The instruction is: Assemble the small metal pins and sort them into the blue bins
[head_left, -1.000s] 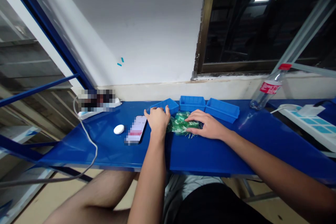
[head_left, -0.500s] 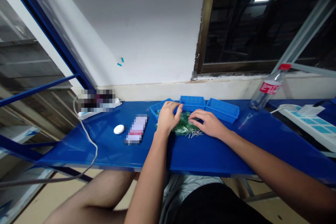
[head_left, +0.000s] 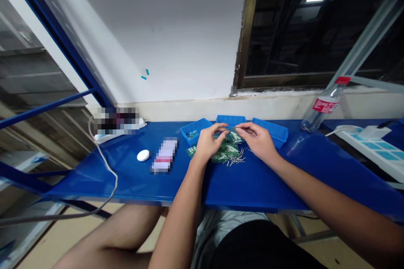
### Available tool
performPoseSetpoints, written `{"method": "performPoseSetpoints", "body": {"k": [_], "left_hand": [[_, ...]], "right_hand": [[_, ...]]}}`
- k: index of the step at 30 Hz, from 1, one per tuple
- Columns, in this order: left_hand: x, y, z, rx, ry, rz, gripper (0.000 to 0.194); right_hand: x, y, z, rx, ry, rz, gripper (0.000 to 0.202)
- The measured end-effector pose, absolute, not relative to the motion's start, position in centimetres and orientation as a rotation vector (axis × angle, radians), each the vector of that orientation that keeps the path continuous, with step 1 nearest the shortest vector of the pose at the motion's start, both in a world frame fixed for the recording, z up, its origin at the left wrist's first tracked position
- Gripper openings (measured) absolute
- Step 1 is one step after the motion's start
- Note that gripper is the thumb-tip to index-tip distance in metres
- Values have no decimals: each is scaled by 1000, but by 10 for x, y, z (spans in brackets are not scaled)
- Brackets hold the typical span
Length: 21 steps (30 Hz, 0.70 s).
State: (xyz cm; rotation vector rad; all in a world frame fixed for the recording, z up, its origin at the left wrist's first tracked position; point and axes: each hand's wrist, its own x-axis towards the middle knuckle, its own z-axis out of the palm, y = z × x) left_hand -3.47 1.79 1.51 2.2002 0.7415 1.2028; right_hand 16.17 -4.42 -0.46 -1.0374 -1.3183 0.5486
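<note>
My right hand point(head_left: 260, 141) pinches the top of a small clear green-tinted bag point(head_left: 235, 136) with whitish contents. Opposite it, my left hand point(head_left: 211, 139) is curved, its thumb and forefinger apart close to the bag; I see nothing between them. Below both hands lies a pile of similar green bags point(head_left: 225, 153), partly covered by the left hand. Several thin silvery pins or screws point(head_left: 234, 159) are scattered at the pile's right edge; their exact kind is too small to tell. Behind the left hand, a blue bin point(head_left: 194, 128) contains a few small greenish pieces.
Two more blue bins, one in the middle point(head_left: 230, 118) and one at right point(head_left: 274, 132), stand along the wall. Left lie a blurred-out phone-like object point(head_left: 164, 155) and a white oval object point(head_left: 143, 155). A plastic bottle point(head_left: 325, 105) and power strip point(head_left: 375, 151) are at right.
My right hand has lifted from the pile, with a small bag now pinched in its fingers. The left hand has shifted right and down, uncovering the left bin.
</note>
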Motion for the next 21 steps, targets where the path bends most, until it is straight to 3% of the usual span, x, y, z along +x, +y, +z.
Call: {"method": "performPoseSetpoints", "body": {"k": [5,10,21], "left_hand": [[-31,17,15,2066,660,1274,20],[-29,15,14,2054,633,1217,30],[-28,17,12,2601,432,1259,43]], "right_hand": [[162,-40,-11,-1024,-1312,731,41],[165,-37,-12,-1028,-1253,803,43],[167,-40,-8,-1021,-1046,1034,61]]}}
